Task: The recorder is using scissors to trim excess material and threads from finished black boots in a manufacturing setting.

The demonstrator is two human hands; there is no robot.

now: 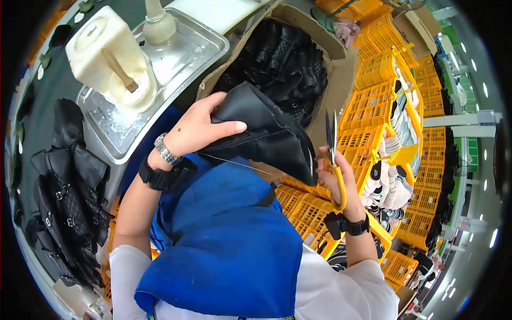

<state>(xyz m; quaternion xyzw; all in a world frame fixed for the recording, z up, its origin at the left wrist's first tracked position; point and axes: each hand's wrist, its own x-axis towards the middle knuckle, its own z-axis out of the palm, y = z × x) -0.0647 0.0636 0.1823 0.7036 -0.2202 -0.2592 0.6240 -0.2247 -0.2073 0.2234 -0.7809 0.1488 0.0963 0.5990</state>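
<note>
My left hand (193,127) grips a black leather boot upper (258,125), its thumb lying on top and the fingers behind. The piece is tilted, with its narrow end pointing down to the right. A thin pale thread (234,163) runs below it, across my blue apron. In my right hand (344,178) is a pair of scissors (339,193) with yellow handles, blades pointing up and slightly apart. My right fingertips are beside the upper's right edge; whether they touch it I cannot tell.
Beyond the upper stands a cardboard box (341,72) full of black uppers. A metal tray (186,64) at left carries a white glue container (96,48) with a brush and a bottle (160,26). More black uppers (69,197) lie far left. Yellow crates (362,112) are stacked right.
</note>
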